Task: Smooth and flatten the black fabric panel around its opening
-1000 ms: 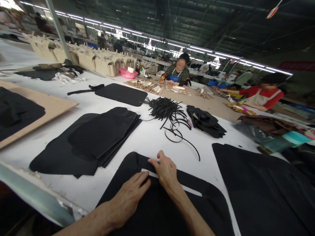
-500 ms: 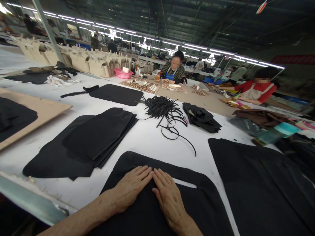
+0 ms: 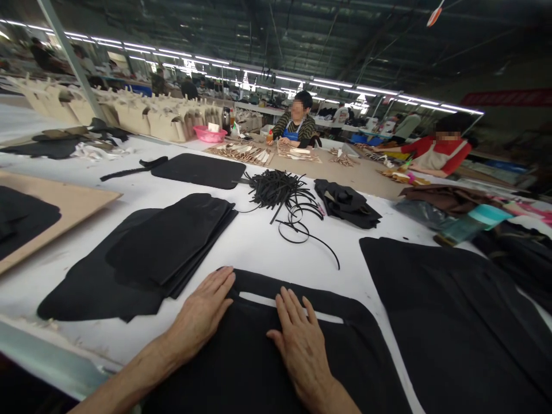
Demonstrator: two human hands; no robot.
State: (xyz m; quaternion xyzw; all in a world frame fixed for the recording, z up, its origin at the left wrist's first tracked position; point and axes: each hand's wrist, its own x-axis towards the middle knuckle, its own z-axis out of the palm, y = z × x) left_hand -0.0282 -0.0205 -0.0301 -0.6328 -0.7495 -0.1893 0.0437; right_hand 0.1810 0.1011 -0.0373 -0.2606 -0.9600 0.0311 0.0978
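Note:
A black sheet of leather-like material (image 3: 254,351) with rounded corners lies flat in front of me. Near its far edge runs a long narrow slot (image 3: 330,317), through which white shows. My left hand (image 3: 207,307) rests flat on the sheet's far left corner, fingers stretched out. Flat on the middle of the sheet lies my right hand (image 3: 299,339), its fingertips over the slot and the thumb apart. Neither hand grips anything. Left of my left hand sits a stack of black pieces (image 3: 168,238).
Black strips (image 3: 278,190) lie in a tangle on the white table (image 3: 259,244). To the right are a large black sheet (image 3: 448,305) and a teal-lidded bottle (image 3: 474,224). A board (image 3: 86,198) juts in from the left. Two people (image 3: 297,123) work across the table.
My left hand has moved left, from beside my right hand to the sheet's corner, uncovering the slot's left part. The right hand stays nearly in place, its fingers a little more spread.

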